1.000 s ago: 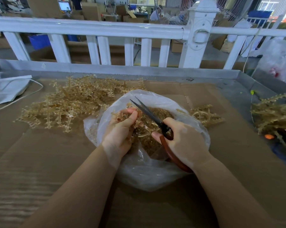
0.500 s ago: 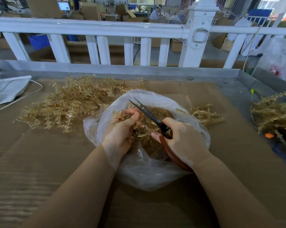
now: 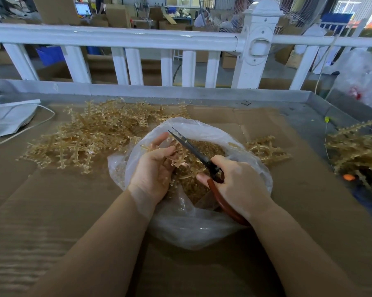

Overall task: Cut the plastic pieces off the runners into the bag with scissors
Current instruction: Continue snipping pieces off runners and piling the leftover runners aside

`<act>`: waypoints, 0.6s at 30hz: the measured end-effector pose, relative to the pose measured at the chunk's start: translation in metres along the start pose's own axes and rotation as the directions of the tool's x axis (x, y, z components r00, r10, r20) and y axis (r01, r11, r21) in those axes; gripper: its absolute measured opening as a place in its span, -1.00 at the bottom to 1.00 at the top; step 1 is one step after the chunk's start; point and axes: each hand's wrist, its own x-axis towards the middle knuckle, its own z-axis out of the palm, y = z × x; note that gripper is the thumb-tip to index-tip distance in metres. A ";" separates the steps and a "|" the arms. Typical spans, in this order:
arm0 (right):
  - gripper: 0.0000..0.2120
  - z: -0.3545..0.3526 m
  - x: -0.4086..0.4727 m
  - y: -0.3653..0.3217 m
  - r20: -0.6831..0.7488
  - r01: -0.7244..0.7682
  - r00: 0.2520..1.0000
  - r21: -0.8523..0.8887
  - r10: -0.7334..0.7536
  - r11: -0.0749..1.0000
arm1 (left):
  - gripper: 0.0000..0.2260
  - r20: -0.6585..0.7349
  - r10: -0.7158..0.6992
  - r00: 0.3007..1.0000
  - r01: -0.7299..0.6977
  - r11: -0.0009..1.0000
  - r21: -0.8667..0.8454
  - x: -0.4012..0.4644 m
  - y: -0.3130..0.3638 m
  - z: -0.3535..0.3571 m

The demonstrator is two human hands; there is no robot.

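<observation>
My left hand (image 3: 154,168) pinches a runner (image 3: 176,159) over the bag (image 3: 202,228); right hand (image 3: 240,185) grips the scissors (image 3: 191,148), mid-snip; next, close blades squarely.

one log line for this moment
left hand: holds runner over bag | right hand: holds scissors, blades at runner | uncut pile: left of bag

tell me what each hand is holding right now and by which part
The left hand grips a plastic runner by its near end, over the bag. The right hand holds the scissors by the red-brown handles.
</observation>
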 end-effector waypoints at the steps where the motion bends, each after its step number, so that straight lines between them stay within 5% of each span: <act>1: -0.76 0.000 0.000 0.000 -0.002 0.004 1.000 -0.008 -0.004 1.000 | -0.66 -0.007 0.002 1.000 -0.002 1.000 -0.007 -0.001 0.001 0.000; 6: -0.77 0.000 -0.001 0.000 0.001 0.011 1.000 0.009 -0.011 1.000 | -0.84 -0.062 -0.052 0.997 0.056 0.996 0.063 -0.003 0.003 0.002; 10: -0.76 -0.001 -0.001 0.001 -0.034 0.004 0.999 0.031 -0.003 0.999 | -0.60 -0.202 -0.034 0.979 0.079 0.972 0.220 -0.008 0.003 0.009; 11: -0.76 -0.001 -0.001 0.002 -0.046 0.002 0.999 0.034 0.000 0.999 | -0.50 -0.282 0.037 0.959 0.069 0.932 0.356 -0.009 0.003 0.011; 14: -0.74 -0.001 -0.001 0.003 -0.068 0.000 0.998 0.034 0.002 0.999 | -0.27 -0.347 0.411 0.843 0.046 0.588 0.807 -0.013 0.002 0.014; 18: -0.73 -0.002 -0.002 0.003 -0.080 -0.011 0.997 0.004 0.011 1.000 | -0.27 -0.140 0.574 0.807 -0.107 0.376 0.921 -0.017 0.003 0.020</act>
